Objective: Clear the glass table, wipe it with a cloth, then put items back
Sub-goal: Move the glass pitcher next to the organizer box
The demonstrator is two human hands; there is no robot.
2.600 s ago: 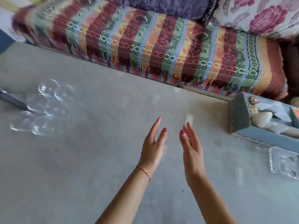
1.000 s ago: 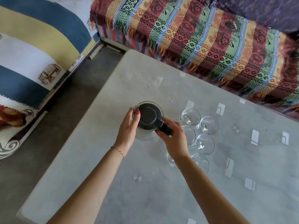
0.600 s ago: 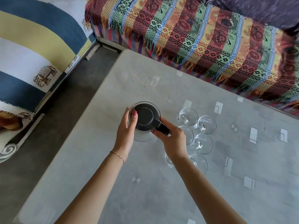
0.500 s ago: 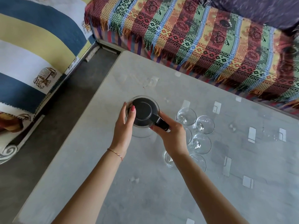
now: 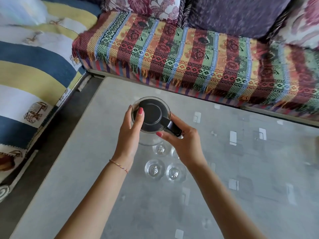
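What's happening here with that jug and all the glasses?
A person is holding a glass jug with a black lid over a glass table. The right hand grips its black handle, while the left hand rests against its side, thumb on the lid. Small clear glasses stand on the table just beneath the hands. The jug looks lifted off the surface, though that is hard to confirm. No cloth is in view.
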